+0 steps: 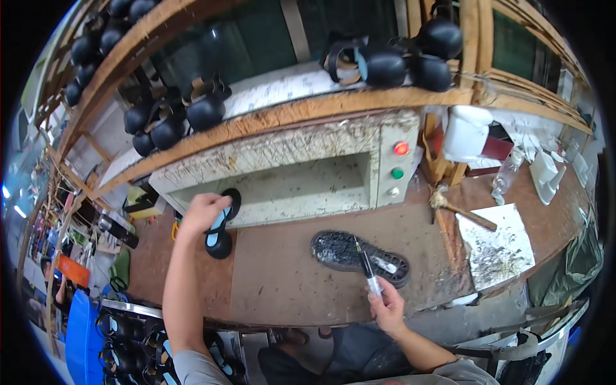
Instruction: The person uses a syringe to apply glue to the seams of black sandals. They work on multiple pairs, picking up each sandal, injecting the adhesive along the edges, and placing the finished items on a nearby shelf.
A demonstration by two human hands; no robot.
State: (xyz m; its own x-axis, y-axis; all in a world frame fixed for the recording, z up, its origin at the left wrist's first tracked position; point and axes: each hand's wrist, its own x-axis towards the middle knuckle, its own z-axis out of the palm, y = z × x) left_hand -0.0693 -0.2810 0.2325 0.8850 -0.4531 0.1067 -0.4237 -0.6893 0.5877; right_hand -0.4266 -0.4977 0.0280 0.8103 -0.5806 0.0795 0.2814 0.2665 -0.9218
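Observation:
My left hand (204,213) reaches to the left end of the bench-top box with its fingers curled on a black sandal (219,245). This sandal has a light blue insole and a rounded black toe; the hand partly covers its strap. Low over the bench, my right hand (387,305) grips a slim pen-like tool (368,269) with a black shaft, a pale lower part and a thin tip. Under that tip lies a black shoe sole (337,251), flat on the bench, with a glossy, wet-looking surface and a whitish patch near its right end.
Behind the bench (269,276) stands a long, open-fronted box (282,144) with red and green buttons. A hammer (471,215) and a stained white sheet (497,247) lie at the right. More black shoes sit on the wooden shelf (333,102) above and at lower left, beside a blue bin (83,333).

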